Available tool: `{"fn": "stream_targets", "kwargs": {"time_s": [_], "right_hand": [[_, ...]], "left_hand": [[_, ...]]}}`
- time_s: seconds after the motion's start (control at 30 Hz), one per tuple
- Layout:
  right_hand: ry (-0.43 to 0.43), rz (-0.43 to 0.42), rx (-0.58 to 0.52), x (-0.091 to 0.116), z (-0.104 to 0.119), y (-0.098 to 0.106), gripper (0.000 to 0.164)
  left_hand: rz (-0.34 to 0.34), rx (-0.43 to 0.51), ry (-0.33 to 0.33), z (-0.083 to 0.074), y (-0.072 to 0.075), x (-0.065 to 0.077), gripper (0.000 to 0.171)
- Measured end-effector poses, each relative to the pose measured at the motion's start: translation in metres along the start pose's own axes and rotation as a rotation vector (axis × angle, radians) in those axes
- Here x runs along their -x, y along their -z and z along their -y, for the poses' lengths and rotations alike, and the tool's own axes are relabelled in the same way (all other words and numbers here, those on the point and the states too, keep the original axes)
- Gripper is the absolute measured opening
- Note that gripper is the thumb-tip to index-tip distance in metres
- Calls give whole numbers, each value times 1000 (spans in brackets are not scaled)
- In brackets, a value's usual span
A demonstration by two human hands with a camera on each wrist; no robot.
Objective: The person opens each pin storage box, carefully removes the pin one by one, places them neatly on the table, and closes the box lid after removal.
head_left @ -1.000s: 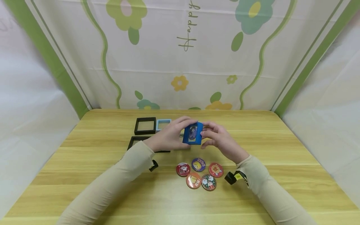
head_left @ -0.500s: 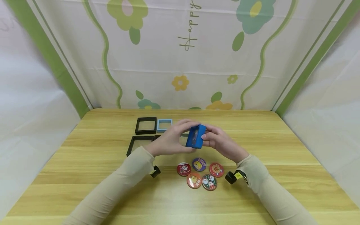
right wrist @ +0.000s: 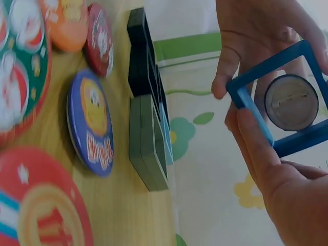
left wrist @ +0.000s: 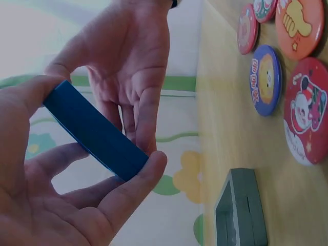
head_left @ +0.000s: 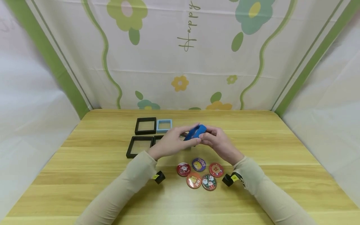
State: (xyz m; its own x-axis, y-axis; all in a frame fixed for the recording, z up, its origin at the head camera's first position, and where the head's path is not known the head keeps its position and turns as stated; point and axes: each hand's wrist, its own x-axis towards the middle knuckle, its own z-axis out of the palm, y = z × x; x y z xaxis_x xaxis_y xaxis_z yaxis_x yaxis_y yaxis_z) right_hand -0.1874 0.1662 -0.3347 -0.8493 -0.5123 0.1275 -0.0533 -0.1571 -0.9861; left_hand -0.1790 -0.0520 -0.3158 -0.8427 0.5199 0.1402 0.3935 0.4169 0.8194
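Both hands hold a small blue display frame (head_left: 196,132) above the table, tilted nearly flat in the head view. A round pin badge (right wrist: 292,105) sits inside its opening, its back and pin showing in the right wrist view. My left hand (head_left: 175,140) grips the frame by opposite edges, thumb at a near corner in the left wrist view. My right hand (head_left: 220,144) pinches the other side, with fingers along the rim. Below lie several round badges, among them a purple badge (head_left: 199,164), an orange badge (head_left: 194,180) and a dark red badge (head_left: 183,169).
Behind the left hand lie a black frame (head_left: 137,126), a light blue frame (head_left: 164,120) and another black frame (head_left: 129,150). A grey-green frame (right wrist: 141,138) is mostly hidden in the head view. A printed curtain (head_left: 157,78) rises behind the table.
The blue frame has turned from facing the head camera to lying nearly flat. Both hands turned with it, the left thumb moving up along its near edge. The badges on the table stayed put.
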Motion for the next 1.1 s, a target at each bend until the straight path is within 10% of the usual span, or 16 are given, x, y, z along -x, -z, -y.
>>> {"fn": "stream_targets", "kwargs": {"time_s": [0.37, 1.1], "right_hand": [[-6, -93, -17, 4, -6, -5, 22], [-43, -121, -80, 4, -5, -11, 33]], "left_hand": [[-42, -63, -41, 1, -4, -1, 62], [-90, 10, -39, 4, -6, 1, 63]]}}
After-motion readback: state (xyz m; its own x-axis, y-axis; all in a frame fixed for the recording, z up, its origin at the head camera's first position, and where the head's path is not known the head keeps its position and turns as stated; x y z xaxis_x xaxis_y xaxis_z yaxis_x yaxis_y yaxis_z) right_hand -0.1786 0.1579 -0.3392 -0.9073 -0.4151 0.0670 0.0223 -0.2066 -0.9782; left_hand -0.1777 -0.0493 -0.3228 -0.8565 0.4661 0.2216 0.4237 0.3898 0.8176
